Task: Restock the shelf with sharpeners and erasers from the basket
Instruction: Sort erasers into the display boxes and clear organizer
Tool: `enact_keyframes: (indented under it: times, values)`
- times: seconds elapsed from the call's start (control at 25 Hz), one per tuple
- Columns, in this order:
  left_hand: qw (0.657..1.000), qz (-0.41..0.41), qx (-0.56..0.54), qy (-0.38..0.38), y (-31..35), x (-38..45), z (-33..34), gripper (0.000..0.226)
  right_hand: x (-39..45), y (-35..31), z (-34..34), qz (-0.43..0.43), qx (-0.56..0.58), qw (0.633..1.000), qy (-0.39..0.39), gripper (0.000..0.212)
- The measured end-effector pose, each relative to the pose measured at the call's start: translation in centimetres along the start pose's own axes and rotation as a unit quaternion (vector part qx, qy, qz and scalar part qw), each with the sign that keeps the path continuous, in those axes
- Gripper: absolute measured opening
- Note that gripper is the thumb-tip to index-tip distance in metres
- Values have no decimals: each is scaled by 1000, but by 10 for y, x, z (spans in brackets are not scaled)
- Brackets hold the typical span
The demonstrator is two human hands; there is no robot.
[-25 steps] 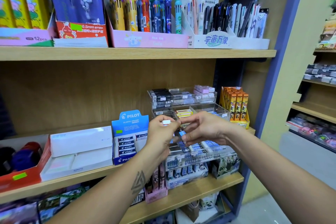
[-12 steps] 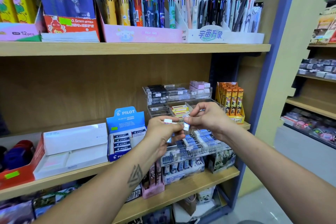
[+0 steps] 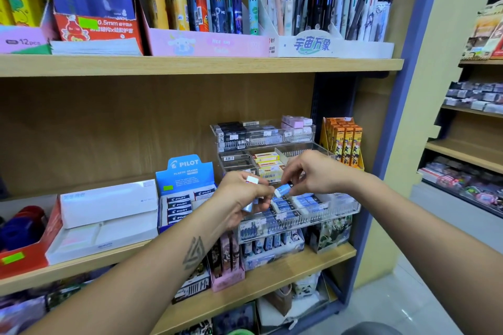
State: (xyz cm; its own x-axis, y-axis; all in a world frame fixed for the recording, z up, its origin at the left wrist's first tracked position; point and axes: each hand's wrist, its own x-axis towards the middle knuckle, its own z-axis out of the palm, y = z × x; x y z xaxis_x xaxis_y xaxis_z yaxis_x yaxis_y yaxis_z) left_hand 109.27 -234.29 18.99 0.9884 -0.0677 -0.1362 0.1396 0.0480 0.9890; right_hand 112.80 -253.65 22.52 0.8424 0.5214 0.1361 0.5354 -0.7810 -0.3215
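A wooden shelf unit [image 3: 206,65] in a stationery shop fills the view, its upper board lined with novelty pens [image 3: 196,0] standing upright in display boxes. On the middle board, a tiered clear acrylic rack [image 3: 340,208] holds rows of small erasers, with a blue PILOT eraser box [image 3: 187,185] just to its left and orange pencil packs [image 3: 344,143] at its right. A person's two bare forearms reach in from below, the hands meeting in front of the rack's lower tier. The left hand [image 3: 242,198] is curled closed around a small stack of erasers [image 3: 251,179], a white end face showing above the thumb; how many it grips cannot be told. The right hand [image 3: 313,174] pinches one blue-and-white eraser [image 3: 283,189] between thumb and fingertips, the remaining fingers loosely bent. That eraser's long axis runs roughly left to right, tilted with the white end lower toward the left hand and the blue end higher under the right fingers, just above the erasers already lying in the tier.
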Motion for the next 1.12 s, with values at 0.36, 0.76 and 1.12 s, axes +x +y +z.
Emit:
enact_keyframes:
  times: [0.36, 0.76, 1.12]
  values:
    - [999, 53, 5, 7, -10, -6, -2, 14, 21, -22, -3, 71, -113, 968, -214, 17]
    - [999, 47, 1, 4, -11, -5, -2, 13, 23, -36, 10, 98, -200, 942, -251, 22]
    - [998, 53, -16, 5, -10, -5, -4, 10, 23, -42, 21, 101, -265, 928, -243, 18]
